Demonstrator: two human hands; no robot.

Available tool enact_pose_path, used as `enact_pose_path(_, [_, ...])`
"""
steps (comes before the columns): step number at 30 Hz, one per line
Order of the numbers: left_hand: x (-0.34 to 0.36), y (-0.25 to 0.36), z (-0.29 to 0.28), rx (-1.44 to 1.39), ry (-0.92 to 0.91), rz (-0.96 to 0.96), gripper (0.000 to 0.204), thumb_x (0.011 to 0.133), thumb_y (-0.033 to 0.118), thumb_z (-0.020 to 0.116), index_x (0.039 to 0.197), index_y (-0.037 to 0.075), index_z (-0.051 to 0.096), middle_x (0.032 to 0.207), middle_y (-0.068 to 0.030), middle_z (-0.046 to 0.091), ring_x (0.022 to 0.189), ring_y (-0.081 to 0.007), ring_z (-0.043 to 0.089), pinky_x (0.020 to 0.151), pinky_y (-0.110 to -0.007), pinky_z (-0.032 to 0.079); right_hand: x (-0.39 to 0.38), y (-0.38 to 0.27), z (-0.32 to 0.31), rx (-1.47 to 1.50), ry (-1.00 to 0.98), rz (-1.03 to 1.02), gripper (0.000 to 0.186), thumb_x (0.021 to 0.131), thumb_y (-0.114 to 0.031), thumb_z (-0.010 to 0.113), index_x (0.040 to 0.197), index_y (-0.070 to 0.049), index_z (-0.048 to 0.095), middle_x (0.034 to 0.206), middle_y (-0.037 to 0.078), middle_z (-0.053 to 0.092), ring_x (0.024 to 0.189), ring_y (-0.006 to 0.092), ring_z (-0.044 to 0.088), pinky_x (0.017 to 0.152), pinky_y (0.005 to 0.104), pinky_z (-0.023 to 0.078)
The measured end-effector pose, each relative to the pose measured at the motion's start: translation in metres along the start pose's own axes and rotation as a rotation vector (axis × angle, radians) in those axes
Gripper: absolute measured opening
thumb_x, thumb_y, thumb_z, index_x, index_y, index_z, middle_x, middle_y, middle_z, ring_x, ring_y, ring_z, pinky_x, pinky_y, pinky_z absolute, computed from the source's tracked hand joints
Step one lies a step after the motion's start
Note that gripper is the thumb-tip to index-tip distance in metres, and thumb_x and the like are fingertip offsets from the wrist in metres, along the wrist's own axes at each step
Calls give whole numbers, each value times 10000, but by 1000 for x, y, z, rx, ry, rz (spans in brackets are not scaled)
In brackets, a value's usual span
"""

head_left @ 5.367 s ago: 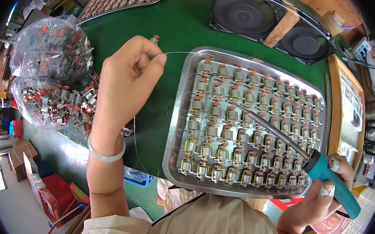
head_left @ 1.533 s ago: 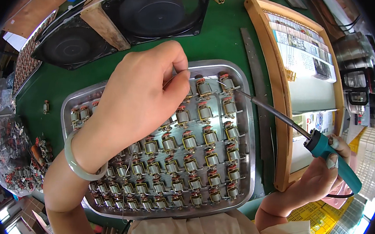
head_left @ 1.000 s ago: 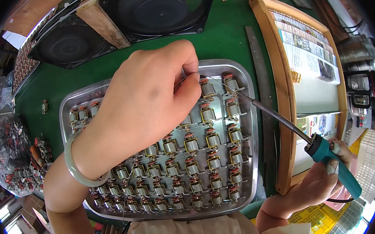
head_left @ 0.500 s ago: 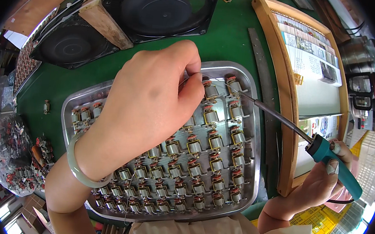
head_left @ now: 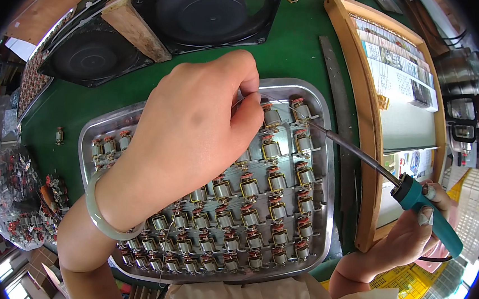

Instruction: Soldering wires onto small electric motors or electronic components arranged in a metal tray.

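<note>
My left hand (head_left: pixel 194 118), its wrist in a pale bangle (head_left: pixel 99 214), is closed over the steel tray (head_left: pixel 321 223), pinching a thin silvery solder wire (head_left: pixel 282 105) between thumb and index finger. The wire reaches toward a small motor armature (head_left: pixel 300 109) at the tray's top-right corner. My right hand (head_left: pixel 413 230) grips a soldering iron with a teal handle (head_left: pixel 433 221); its metal tip (head_left: pixel 314 124) is at that same armature, though exact contact is too small to tell. Rows of similar armatures fill the tray, partly hidden by my left hand and forearm.
Two black speakers (head_left: pixel 216 13) with a wooden block (head_left: pixel 136 26) stand behind the tray. A wooden frame (head_left: pixel 368 159) and metal strip (head_left: pixel 337 90) lie right. Bags of parts (head_left: pixel 10 199), one loose armature (head_left: pixel 59 134) and another filled tray are left. Yellow crates (head_left: pixel 408 289) are lower right.
Since the oldest frame the view has turned, and both the wire hand and iron tip have moved to the top-right armature. Over the last second both hands shifted only slightly rightward.
</note>
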State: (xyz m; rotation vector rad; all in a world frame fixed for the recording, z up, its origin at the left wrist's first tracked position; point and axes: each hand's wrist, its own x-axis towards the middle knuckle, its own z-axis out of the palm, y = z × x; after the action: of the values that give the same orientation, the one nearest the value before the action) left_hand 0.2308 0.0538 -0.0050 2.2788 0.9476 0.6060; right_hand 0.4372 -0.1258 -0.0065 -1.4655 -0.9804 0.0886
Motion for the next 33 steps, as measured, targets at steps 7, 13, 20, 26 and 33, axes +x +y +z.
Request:
enact_pose_path(7, [0, 1, 1, -5, -3, 4, 63, 684, -11, 525, 689, 21, 471, 417, -5, 328, 382, -64, 283, 385, -232, 226, 0, 1, 0, 17, 26, 12, 337, 687, -215, 565, 851, 71, 500, 812, 115, 494, 776, 187, 466, 736, 278, 379])
enact_pose_path(13, [0, 2, 2, -24, -3, 11, 71, 690, -4, 530, 684, 22, 464, 417, -3, 312, 381, -67, 272, 385, -238, 222, 0, -1, 2, 41, 13, 7, 328, 690, -219, 577, 842, 61, 497, 795, 100, 481, 754, 180, 462, 699, 262, 391])
enact_pose_path(20, [0, 4, 3, -13, -10, 11, 80, 694, 7, 537, 681, 22, 459, 420, -3, 306, 383, -74, 272, 387, -242, 225, 0, -1, 3, 27, 7, 0, 328, 693, -223, 579, 839, 58, 495, 796, 101, 479, 753, 179, 462, 692, 264, 393])
enact_pose_path(26, [-2, -2, 1, -10, 14, 33, 77, 688, 4, 537, 684, 20, 462, 421, -7, 310, 382, -77, 276, 387, -241, 228, -2, -3, 6, 1, 14, -16, 326, 694, -220, 576, 835, 65, 503, 803, 104, 489, 773, 182, 463, 710, 270, 388])
enact_pose_path(33, [1, 3, 2, 1, 7, 28, 70, 685, 0, 534, 687, 20, 467, 422, -9, 321, 379, -77, 281, 386, -241, 229, 1, 0, 2, -2, 20, -28, 324, 699, -216, 573, 841, 68, 507, 803, 104, 494, 770, 182, 464, 716, 270, 385])
